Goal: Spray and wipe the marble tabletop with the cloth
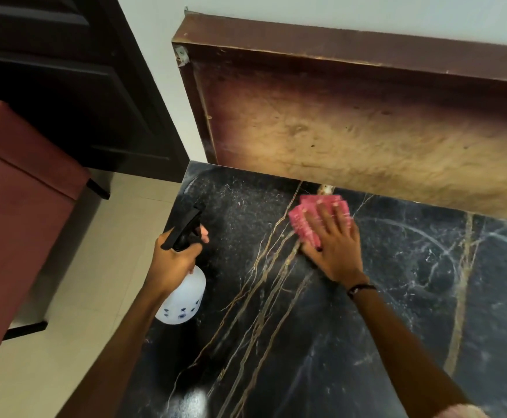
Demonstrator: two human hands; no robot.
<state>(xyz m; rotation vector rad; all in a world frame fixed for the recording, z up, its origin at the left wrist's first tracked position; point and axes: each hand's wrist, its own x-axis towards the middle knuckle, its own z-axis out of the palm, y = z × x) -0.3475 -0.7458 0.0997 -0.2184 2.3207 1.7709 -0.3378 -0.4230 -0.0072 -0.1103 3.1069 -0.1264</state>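
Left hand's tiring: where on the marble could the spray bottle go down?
Bare marble tabletop lies between the two forearms, and right of the right hand. Crowded only at the far edge, around the pink cloth beside the wooden board.

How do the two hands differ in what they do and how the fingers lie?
The left hand grips the spray bottle with curled fingers; the right hand presses flat on the pink cloth with straight, spread fingers. The left hand is at the left edge of the marble top, off the surface; the right hand is near the wooden board at the back. Both are bare.
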